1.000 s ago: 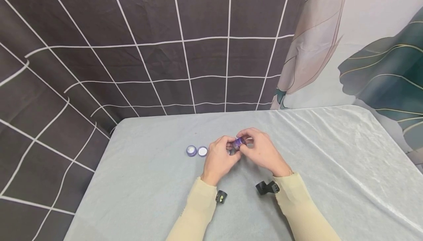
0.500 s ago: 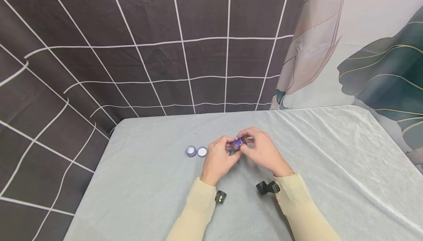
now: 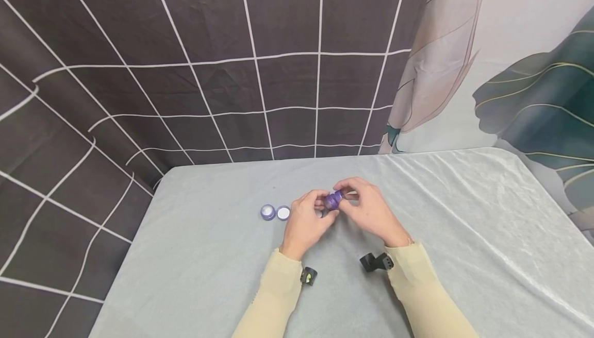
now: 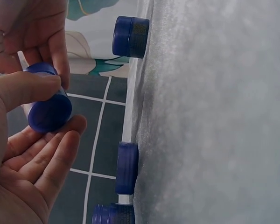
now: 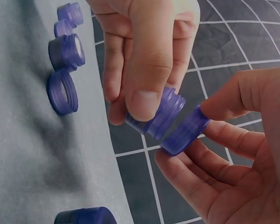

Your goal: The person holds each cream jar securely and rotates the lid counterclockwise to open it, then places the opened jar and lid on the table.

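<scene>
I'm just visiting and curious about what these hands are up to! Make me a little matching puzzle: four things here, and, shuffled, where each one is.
Things
1. Raised purple round jar with a ridged neck
2. Raised purple round lid
3. Dark cloth with white grid lines
4. Pale grey velvety cloth

Places
A. Hanging beyond the hands
B. Held in the left hand
C. Spread out below the hands
D. Held in the right hand

Pairs: 1-B, 2-D, 3-A, 4-C
</scene>
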`<state>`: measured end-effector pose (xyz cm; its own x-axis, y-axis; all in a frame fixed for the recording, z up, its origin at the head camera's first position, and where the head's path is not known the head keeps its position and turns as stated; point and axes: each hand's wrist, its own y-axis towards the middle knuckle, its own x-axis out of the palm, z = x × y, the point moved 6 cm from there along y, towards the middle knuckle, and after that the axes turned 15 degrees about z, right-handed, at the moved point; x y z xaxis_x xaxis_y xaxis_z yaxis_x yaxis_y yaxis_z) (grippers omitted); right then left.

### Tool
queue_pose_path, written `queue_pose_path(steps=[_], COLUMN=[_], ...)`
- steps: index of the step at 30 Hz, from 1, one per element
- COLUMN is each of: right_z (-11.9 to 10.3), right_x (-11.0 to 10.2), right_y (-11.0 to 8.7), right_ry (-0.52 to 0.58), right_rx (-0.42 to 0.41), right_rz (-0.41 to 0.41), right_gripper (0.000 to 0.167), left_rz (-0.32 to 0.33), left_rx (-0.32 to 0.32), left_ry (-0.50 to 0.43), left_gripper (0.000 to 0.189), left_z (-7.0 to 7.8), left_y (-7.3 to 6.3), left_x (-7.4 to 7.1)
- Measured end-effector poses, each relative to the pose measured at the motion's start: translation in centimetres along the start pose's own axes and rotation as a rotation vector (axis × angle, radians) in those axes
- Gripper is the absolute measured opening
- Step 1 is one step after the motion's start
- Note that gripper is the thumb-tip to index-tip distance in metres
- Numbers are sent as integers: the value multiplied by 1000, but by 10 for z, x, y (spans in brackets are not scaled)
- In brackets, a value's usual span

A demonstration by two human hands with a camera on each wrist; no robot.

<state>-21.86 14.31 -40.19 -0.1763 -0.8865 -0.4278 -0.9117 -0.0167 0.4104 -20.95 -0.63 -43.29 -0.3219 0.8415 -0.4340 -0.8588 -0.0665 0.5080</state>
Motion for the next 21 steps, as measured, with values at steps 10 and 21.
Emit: queue_pose_path(steps=[10, 21], right_z=[5, 14], right_x=[-3, -6], right_y=[1, 2], right_ry=[-27, -90], right_rx=[49, 112], right_rz=[18, 32], right_gripper=[28, 27], left_rz=[27, 32], left_rx=[6, -39], left_ry=[5, 1], left_gripper=[43, 39], left_z=[0, -2], left_y=[1, 2], left_x=[-2, -3])
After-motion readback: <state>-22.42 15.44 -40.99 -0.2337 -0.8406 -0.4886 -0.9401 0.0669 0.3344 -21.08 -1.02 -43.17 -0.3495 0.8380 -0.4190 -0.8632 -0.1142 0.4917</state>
